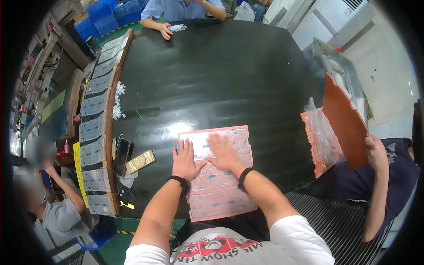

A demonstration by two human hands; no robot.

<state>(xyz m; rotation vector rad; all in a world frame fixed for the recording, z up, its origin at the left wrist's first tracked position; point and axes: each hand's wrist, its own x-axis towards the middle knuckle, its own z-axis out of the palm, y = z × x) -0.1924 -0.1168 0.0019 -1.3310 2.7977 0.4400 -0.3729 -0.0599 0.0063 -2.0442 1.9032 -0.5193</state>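
Observation:
In front of me on the dark table lies an orange-pink board point(251, 164) with a wavy right edge. Several clear sheets point(219, 182) with small blue marks and fine printed lines cover it in rows. Flat on the far sheets rests my left hand point(186, 162), its fingers spread and thumb pointing inward. My right hand point(224, 153) lies beside it, also flat with fingers stretched out, its fingertips smeared by motion. The two thumbs nearly meet. Neither hand grips anything, and both cover part of the sheets. Dark bands circle both wrists.
Similar sheets point(93, 128) line a wooden-edged rack on the left. Near it lie a phone point(122, 155), a gold block point(140, 161) and white pieces point(117, 105). At right, a co-worker's hand point(376, 152) holds a brown board point(344, 119) beside an orange perforated board point(312, 143) with clear film.

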